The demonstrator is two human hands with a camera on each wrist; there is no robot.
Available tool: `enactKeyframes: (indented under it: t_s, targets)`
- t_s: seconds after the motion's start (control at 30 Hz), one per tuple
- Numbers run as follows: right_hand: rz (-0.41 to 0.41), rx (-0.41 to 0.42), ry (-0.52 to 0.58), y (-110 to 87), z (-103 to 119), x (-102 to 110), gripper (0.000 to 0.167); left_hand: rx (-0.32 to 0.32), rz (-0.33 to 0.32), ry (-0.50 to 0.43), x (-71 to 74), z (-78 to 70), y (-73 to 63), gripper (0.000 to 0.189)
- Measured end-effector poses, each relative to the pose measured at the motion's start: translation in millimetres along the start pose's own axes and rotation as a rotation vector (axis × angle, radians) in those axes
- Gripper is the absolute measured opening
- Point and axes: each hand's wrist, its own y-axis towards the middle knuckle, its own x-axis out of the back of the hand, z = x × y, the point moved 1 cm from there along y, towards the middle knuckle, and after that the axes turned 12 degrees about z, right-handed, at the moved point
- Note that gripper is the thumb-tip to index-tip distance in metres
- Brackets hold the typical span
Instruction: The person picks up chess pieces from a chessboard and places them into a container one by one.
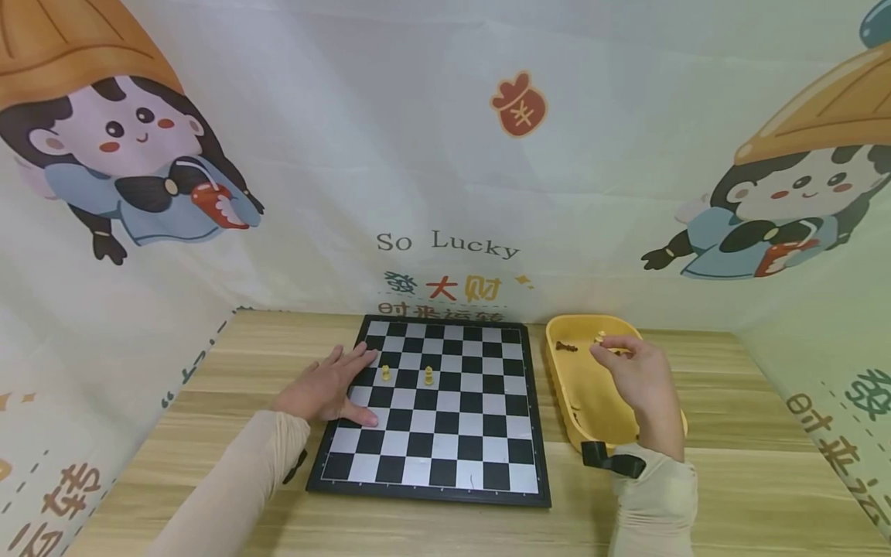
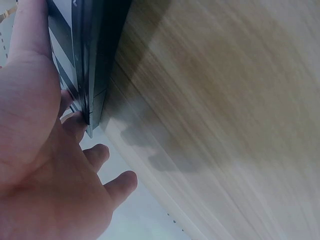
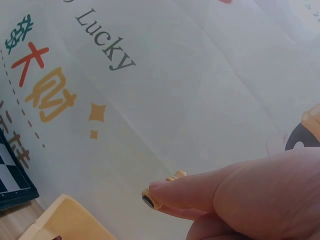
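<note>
Over the yellow tray [image 1: 592,391], your right hand [image 1: 642,379] pinches a yellow chess piece [image 1: 600,337] between thumb and fingers; a dark piece [image 1: 567,347] lies inside. Your left hand [image 1: 322,385], fingers spread wide, rests across the left edge of the chessboard [image 1: 445,424]. On the board, near that hand, stand a short yellow piece [image 1: 386,373] and a taller yellow piece [image 1: 428,377]. Tray sits right of board.

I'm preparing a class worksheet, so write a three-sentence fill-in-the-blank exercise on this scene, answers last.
1. The hand pinching a chess piece is the person's ____ one.
2. The tray is coloured ____.
3. The number of pieces visible on the chessboard is ____.

Answers: right; yellow; two.
</note>
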Motion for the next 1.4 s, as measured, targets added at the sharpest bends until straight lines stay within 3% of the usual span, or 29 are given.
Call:
enactKeyframes:
  t_s: [0.3,0.8,1.17,1.4]
  targets:
    - [-0.030,-0.023,-0.012,0.1,3.9,2.7,0.044,0.000,-0.006,-0.006,0.0,0.9,0.8,0.123]
    - [-0.055,0.011,-0.028,1.0,10.5,-4.3,0.041,0.007,-0.009,-0.005,-1.9,2.2,1.6,0.123]
    - [-0.076,0.093,-0.069,3.1,27.1,-29.3,0.034,0.005,-0.002,-0.007,-1.0,1.9,0.4,0.122]
    - [-0.038,0.172,-0.094,2.7,35.2,-54.6,0.031,0.014,0.008,-0.006,-0.5,0.0,-1.1,0.123]
